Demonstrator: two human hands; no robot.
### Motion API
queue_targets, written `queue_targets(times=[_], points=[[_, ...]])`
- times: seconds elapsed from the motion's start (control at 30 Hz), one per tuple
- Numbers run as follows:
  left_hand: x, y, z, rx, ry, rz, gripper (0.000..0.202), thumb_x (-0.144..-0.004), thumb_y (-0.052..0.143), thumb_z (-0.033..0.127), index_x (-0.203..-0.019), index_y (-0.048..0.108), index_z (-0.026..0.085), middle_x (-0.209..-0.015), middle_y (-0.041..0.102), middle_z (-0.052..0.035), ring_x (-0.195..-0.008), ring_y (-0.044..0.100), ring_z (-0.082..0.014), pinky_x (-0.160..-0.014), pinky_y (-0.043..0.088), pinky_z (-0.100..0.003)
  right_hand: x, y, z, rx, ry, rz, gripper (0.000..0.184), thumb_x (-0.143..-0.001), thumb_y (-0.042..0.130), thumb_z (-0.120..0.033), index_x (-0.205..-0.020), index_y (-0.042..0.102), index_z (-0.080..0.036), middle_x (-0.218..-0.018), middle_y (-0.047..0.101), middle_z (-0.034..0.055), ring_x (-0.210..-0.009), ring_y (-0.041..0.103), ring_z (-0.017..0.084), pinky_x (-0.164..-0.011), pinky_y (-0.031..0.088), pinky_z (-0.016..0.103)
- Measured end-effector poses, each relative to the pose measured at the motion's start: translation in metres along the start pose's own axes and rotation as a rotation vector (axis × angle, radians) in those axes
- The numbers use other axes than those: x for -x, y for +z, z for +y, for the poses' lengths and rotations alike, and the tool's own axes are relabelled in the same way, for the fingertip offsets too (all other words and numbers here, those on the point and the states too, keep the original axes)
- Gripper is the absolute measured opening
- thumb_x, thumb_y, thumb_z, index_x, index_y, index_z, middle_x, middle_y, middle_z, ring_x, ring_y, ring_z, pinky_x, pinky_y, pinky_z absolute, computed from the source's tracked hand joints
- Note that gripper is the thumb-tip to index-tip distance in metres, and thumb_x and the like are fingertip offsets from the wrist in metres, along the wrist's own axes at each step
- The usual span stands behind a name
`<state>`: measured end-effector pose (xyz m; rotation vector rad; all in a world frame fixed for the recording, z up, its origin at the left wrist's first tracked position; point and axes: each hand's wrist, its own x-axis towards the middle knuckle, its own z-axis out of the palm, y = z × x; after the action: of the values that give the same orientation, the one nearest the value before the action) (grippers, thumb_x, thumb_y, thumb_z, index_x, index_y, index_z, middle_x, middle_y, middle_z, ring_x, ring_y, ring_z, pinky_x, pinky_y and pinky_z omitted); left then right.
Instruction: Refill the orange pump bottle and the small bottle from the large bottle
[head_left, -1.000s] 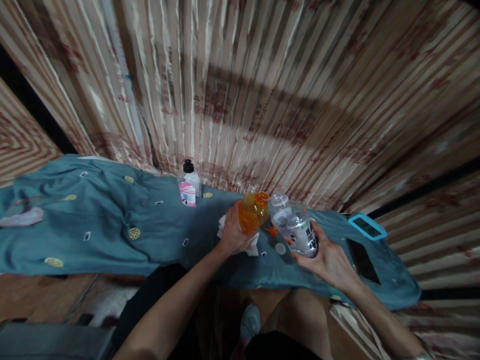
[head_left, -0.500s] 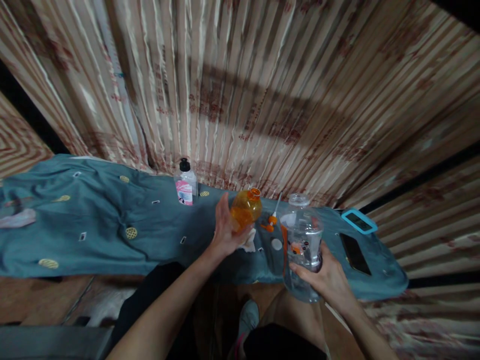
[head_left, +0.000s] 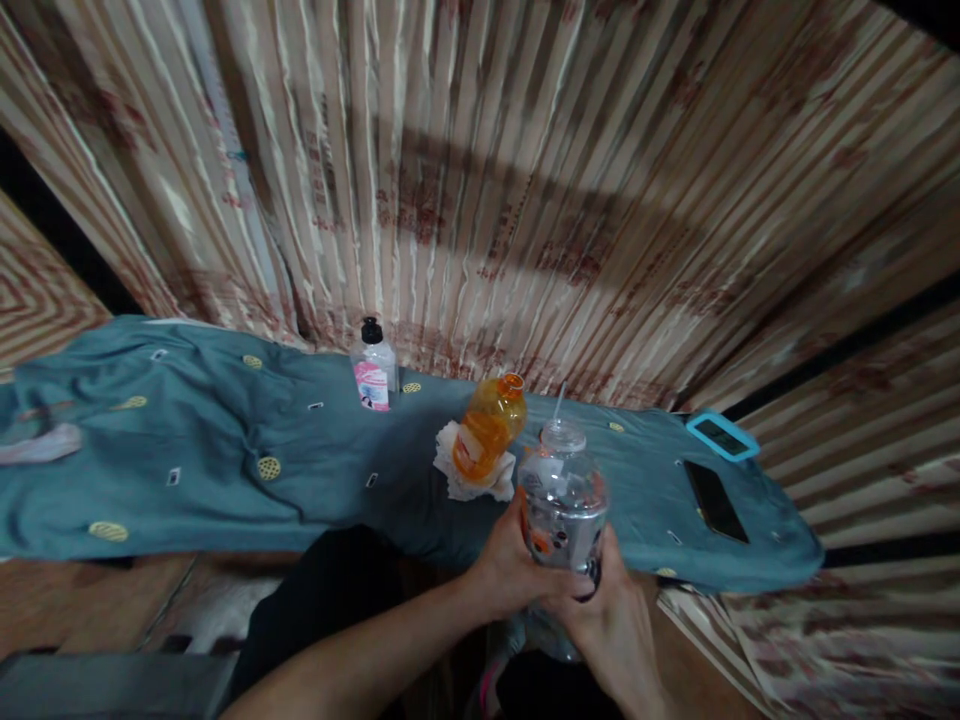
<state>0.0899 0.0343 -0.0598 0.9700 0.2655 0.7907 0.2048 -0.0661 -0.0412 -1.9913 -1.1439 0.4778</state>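
Clear bottle (head_left: 566, 500) sits between my left hand (head_left: 517, 560) and right hand (head_left: 609, 615), both wrapped around it, at the near edge of the worktop (head_left: 322, 470). Squeezing too hard could buckle it; swinging it left could topple the orange bottle (head_left: 491, 430) off its crumpled tissue (head_left: 460, 487).

The bottle (head_left: 489, 428) on the tissue (head_left: 466, 489) sits between the capped bottle (head_left: 373, 378) and phone (head_left: 716, 502).
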Motion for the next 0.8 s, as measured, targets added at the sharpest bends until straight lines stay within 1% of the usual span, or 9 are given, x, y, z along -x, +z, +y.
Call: queue_targets(times=[0.07,0.13,0.2,0.23,0.33,0.43,0.5,0.63,0.8], points=[[-0.001,-0.001,0.002,0.036,-0.013,-0.007,0.095,-0.048,0.107,0.048,-0.126,0.063,0.019,-0.128,0.077,-0.0115,-0.120,0.072,-0.0326,-0.110,0.053,-0.047,0.006,0.003,0.005,-0.115,0.021,-0.008,0.097,-0.067,0.084,-0.048,-0.152,0.051,-0.015,-0.116,0.077,0.0124,-0.102,0.077,0.033,-0.088,0.064,0.039],[-0.001,-0.002,0.007,0.056,-0.036,-0.011,0.089,-0.048,0.108,0.043,-0.123,0.066,0.019,-0.125,0.078,-0.0105,-0.117,0.073,-0.0312,-0.106,0.054,-0.044,0.015,0.005,0.015,-0.328,0.012,0.023,0.112,-0.066,0.091,-0.052,-0.162,0.042,-0.019,-0.142,0.068,0.0157,-0.128,0.069,0.034,-0.103,0.060,0.040],[-0.001,-0.001,0.013,0.085,-0.066,0.006,0.087,-0.048,0.108,0.038,-0.123,0.067,0.020,-0.123,0.079,-0.0094,-0.113,0.074,-0.0301,-0.102,0.055,-0.042,0.028,0.007,0.030,-0.571,0.042,0.073,0.108,-0.077,0.089,-0.056,-0.167,0.035,-0.031,-0.163,0.051,0.0108,-0.150,0.052,0.031,-0.118,0.049,0.042],[0.000,0.001,0.016,0.103,-0.069,0.015,0.087,-0.047,0.108,0.037,-0.122,0.068,0.020,-0.122,0.079,-0.0087,-0.110,0.074,-0.0288,-0.099,0.055,-0.041,0.035,0.008,0.038,-0.671,0.076,0.109,0.098,-0.082,0.087,-0.056,-0.165,0.039,-0.036,-0.166,0.049,0.0082,-0.153,0.048,0.029,-0.123,0.044,0.044],[0.001,0.007,0.024,0.141,-0.108,0.008,0.081,-0.047,0.107,0.038,-0.116,0.071,0.019,-0.111,0.081,-0.0060,-0.092,0.074,-0.0224,-0.091,0.056,-0.036,0.051,0.017,0.061,-1.052,0.300,0.007,0.066,-0.089,0.074,-0.073,-0.144,0.067,-0.037,-0.159,0.057,0.0072,-0.150,0.051,0.033,-0.127,0.038,0.053],[0.003,0.012,0.025,0.154,-0.152,0.009,0.077,-0.049,0.106,0.042,-0.113,0.072,0.018,-0.095,0.080,-0.0028,-0.081,0.071,-0.0192,-0.085,0.056,-0.033,0.055,0.029,0.079,-1.363,0.541,-0.148,0.076,-0.081,0.066,-0.092,-0.126,0.079,-0.033,-0.140,0.071,0.0101,-0.137,0.063,0.036,-0.122,0.043,0.063],[0.005,0.013,0.024,0.159,-0.165,0.001,0.082,-0.046,0.107,0.040,-0.116,0.071,0.018,-0.094,0.080,-0.0022,-0.081,0.072,-0.0197,-0.083,0.056,-0.033,0.051,0.034,0.087,-1.469,0.576,-0.188,0.075,-0.074,0.074,-0.092,-0.117,0.082,-0.031,-0.130,0.075,0.0107,-0.125,0.071,0.037,-0.118,0.045,0.067],[0.004,0.012,0.021,0.126,-0.151,-0.046,0.081,-0.047,0.108,0.041,-0.116,0.072,0.018,-0.095,0.080,-0.0025,-0.080,0.072,-0.0188,-0.082,0.056,-0.032,0.041,0.032,0.091,-1.534,0.573,-0.219,0.063,-0.073,0.086,-0.078,-0.112,0.083,-0.029,-0.128,0.076,0.0116,-0.113,0.075,0.036,-0.112,0.048,0.071],[0.001,0.012,0.026,0.121,-0.139,-0.070,0.060,-0.058,0.103,0.047,-0.100,0.076,0.016,-0.090,0.079,-0.0036,-0.079,0.070,-0.0168,-0.083,0.057,-0.030,0.051,0.025,0.063,-1.541,0.557,-0.126,0.064,-0.068,0.091,-0.077,-0.114,0.083,-0.033,-0.123,0.077,0.0095,-0.112,0.076,0.035,-0.103,0.059,0.062]])
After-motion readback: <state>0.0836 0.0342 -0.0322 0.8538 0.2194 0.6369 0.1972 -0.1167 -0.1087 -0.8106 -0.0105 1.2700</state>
